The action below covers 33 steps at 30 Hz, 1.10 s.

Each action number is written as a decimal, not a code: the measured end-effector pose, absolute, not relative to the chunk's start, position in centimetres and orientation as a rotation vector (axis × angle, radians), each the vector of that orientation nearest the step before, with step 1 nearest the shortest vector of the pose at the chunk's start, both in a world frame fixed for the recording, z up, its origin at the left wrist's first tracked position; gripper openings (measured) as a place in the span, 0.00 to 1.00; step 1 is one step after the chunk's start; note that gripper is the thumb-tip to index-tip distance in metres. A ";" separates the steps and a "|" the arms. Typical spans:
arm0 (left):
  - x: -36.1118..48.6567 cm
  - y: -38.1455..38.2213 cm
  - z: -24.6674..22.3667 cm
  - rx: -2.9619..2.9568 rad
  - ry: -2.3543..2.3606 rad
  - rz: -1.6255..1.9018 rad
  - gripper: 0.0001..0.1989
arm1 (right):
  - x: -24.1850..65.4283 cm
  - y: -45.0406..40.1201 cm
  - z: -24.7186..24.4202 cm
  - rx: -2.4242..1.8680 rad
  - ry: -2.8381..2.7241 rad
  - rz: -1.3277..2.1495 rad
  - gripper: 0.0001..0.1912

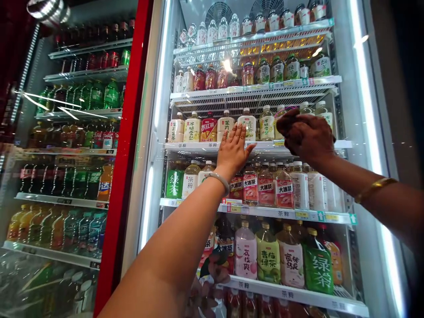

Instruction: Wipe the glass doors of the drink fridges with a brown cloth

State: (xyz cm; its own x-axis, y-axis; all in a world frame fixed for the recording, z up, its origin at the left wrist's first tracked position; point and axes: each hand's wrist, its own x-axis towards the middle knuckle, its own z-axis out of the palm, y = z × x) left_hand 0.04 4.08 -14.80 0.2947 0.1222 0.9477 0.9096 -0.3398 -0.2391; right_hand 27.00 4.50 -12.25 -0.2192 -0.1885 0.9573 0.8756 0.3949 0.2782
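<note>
My left hand (233,148) lies flat on the glass door of a lit drinks fridge, fingers spread, a pale bangle (217,182) on its wrist. Behind it, seen through the glass, stand bottles with white labels. To the right, my right hand (309,138) is closed around a dark brown cloth (287,125) at the door, level with the third shelf. A gold bracelet (376,189) circles that wrist. The cloth hides part of the bottles behind it.
Shelves of bottled drinks fill the fridge, with a green bottle (318,263) low on the right. A red frame (127,132) separates it from a second drinks fridge at left. Bright light strips (367,110) run down the sides. Reflections show on the glass.
</note>
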 end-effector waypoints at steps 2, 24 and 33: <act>0.1 4.3 -14.7 -1.658 -0.980 -1.205 0.33 | 24.3 5.2 -10.7 -0.670 -1.377 -1.102 0.18; -2.7 4.7 -16.0 -1.522 -1.086 -1.214 0.32 | 12.9 3.2 -12.7 -0.729 -1.664 -1.249 0.19; -6.3 4.6 -15.9 -1.653 -0.897 -1.051 0.33 | 20.4 3.6 -12.5 -0.846 -1.545 -1.204 0.24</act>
